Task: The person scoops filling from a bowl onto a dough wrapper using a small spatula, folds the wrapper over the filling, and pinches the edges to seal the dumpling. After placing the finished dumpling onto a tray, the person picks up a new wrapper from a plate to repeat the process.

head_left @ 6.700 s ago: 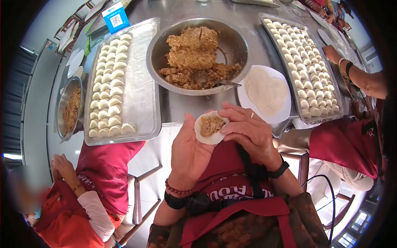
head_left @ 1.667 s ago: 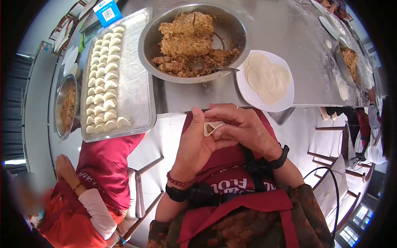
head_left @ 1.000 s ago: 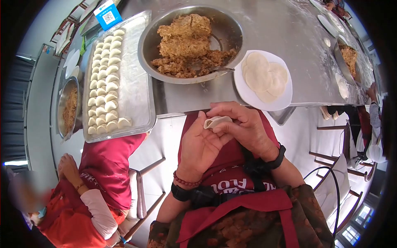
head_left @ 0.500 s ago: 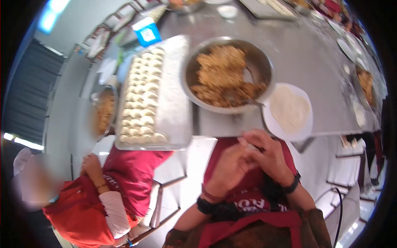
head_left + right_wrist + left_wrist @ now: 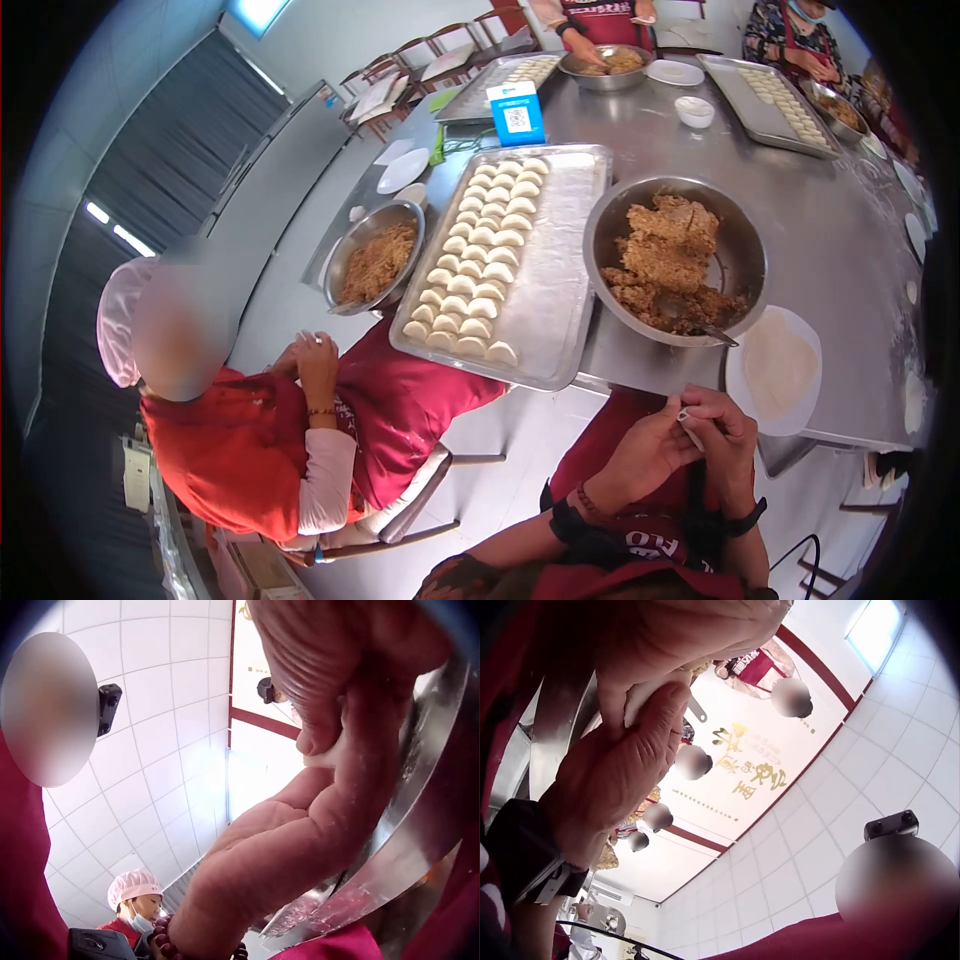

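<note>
The left hand (image 5: pixel 640 462) and right hand (image 5: pixel 728 440) meet over the lap, at the near side of the table. Between their fingertips is a small white dumpling (image 5: pixel 684 415), mostly covered by fingers. In the left wrist view, the right hand (image 5: pixel 607 780) pinches the dumpling (image 5: pixel 649 694) with its thumb, and the left hand (image 5: pixel 682 637) grips it from above. The right wrist view shows a sliver of dumpling (image 5: pixel 324 757) between the right hand (image 5: pixel 337 667) and the curved left hand (image 5: pixel 262 862). Whether its edge is fully sealed cannot be told.
Ahead stand a steel bowl (image 5: pixel 750 300) of filling with a spoon, a plate of wrappers (image 5: pixel 780 365) and a tray (image 5: pixel 565 290) with rows of dumplings. A seated person (image 5: pixel 230 440) is at the left, beside another bowl of filling (image 5: pixel 378 262). More people stand or sit across the table.
The wrapper, earlier flat with filling showing, is now folded small between the fingers. The head view has swung left and up, bringing the far side of the table into sight.
</note>
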`<state>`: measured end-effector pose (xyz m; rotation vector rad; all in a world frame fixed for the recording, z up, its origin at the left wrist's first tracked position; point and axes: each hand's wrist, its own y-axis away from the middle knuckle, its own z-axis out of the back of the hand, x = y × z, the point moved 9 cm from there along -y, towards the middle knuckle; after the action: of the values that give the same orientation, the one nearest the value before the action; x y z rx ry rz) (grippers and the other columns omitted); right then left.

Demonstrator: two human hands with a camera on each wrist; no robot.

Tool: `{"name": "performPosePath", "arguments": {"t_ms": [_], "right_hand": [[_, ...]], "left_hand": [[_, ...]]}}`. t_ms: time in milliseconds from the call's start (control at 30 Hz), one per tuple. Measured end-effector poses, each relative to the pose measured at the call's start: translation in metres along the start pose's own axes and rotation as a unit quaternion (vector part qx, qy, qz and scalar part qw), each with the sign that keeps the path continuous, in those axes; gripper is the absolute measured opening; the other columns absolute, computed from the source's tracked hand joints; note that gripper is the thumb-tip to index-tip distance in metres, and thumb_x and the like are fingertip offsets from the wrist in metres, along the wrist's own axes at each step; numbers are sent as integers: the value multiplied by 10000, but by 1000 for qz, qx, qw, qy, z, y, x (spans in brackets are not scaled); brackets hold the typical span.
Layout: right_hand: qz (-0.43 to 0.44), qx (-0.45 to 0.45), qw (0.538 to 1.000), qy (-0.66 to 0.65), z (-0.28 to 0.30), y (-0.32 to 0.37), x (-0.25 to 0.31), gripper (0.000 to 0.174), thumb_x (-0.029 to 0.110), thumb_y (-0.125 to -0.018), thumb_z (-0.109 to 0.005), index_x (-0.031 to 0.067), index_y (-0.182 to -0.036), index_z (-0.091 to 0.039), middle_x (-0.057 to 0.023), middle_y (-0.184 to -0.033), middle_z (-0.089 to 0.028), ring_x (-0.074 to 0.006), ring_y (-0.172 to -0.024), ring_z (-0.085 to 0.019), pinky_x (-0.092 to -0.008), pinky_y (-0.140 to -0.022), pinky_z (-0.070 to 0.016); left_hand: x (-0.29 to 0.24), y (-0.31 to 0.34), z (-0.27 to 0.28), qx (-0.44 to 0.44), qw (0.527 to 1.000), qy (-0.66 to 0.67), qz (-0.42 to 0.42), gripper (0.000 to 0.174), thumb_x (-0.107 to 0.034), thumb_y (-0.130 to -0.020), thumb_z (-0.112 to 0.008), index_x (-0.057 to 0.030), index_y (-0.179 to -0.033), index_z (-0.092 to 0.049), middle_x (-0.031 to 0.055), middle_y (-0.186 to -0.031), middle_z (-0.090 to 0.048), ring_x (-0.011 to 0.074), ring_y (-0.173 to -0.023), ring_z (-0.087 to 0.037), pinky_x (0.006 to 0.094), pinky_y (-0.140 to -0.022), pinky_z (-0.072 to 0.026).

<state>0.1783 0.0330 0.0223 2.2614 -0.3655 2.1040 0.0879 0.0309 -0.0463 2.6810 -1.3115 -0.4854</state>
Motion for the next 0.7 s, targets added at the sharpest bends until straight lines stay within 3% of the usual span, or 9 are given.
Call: {"name": "performPosePath", "arguments": {"t_ms": [167, 267, 367, 433, 500, 533, 633, 700], "right_hand": [[78, 30, 994, 73, -4, 1, 13, 167, -91, -801, -673, 7, -936, -666, -142, -1072, -710, -249, -1071, -656, -342, -946, -504], [-96, -20, 995, -18, -4, 5, 2, 217, -99, -781, -663, -1, -972, -630, -161, -1083, -702, -253, -1069, -659, -346, -948, -503], [-92, -20, 995, -16, -4, 4, -1, 246, -97, -781, -650, -2, -1003, -606, -180, -1113, -684, -228, -1051, -660, -328, -943, -503], [-85, 10, 996, -20, -5, 3, -6, 264, -90, -777, -653, -5, -1023, -612, -163, -1141, -676, -214, -1065, -654, -312, -945, -498], [-87, 36, 996, -8, -4, 6, -7, 299, -76, -774, -666, -9, -1061, -619, -144, -1161, -671, -203, -1076, -648, -301, -945, -495], [-94, 47, 994, 5, -4, 6, -7, 325, -67, -773, -678, -11, -1089, -624, -133, -1165, -671, -198, -1081, -645, -298, -944, -494], [-60, 72, 996, 5, -3, 6, -2, 388, -17, -784, -713, 1, -1166, -650, -105, -1183, -672, -195, -1096, -636, -297, -934, -496], [-10, 76, 996, 45, 0, 7, 5, 365, 4, -803, -715, 41, -1164, -680, -120, -1193, -671, -209, -1098, -639, -295, -932, -496]], "left_hand": [[-4, 4, -11, -16, 1000, -26, -6, 396, -395, -1056, -430, -64, -1257, -512, 51, -1145, -594, 162, -1071, -591, 395, -1011, -478], [-3, 4, -8, 0, 1000, -26, -10, 363, -366, -1060, -438, -59, -1222, -544, 46, -1125, -602, 153, -1058, -599, 382, -986, -497], [-7, 5, -14, -2, 995, -100, -10, 307, -306, -1061, -452, -50, -1178, -573, 42, -1121, -605, 149, -1063, -599, 373, -961, -514], [-17, 8, -11, 25, 964, -253, -78, 281, -272, -1055, -459, -42, -1167, -577, 43, -1126, -604, 149, -1065, -599, 370, -950, -522], [-14, 10, -16, 16, 958, -274, -82, 257, -241, -1049, -462, -40, -1160, -577, 48, -1130, -600, 150, -1064, -598, 371, -943, -528], [-11, 10, -11, -8, 974, -219, -50, 246, -227, -1046, -462, -41, -1160, -575, 52, -1132, -597, 152, -1061, -598, 373, -941, -530], [-10, 5, -10, 11, 999, -51, -15, 471, -443, -1064, -327, -57, -1290, -477, 93, -1183, -598, 207, -1088, -603, 413, -983, -504], [-12, 7, -15, -1, 999, -52, 10, 560, -501, -1055, -282, -51, -1328, -474, 116, -1250, -591, 235, -1117, -604, 460, -991, -493]]}}
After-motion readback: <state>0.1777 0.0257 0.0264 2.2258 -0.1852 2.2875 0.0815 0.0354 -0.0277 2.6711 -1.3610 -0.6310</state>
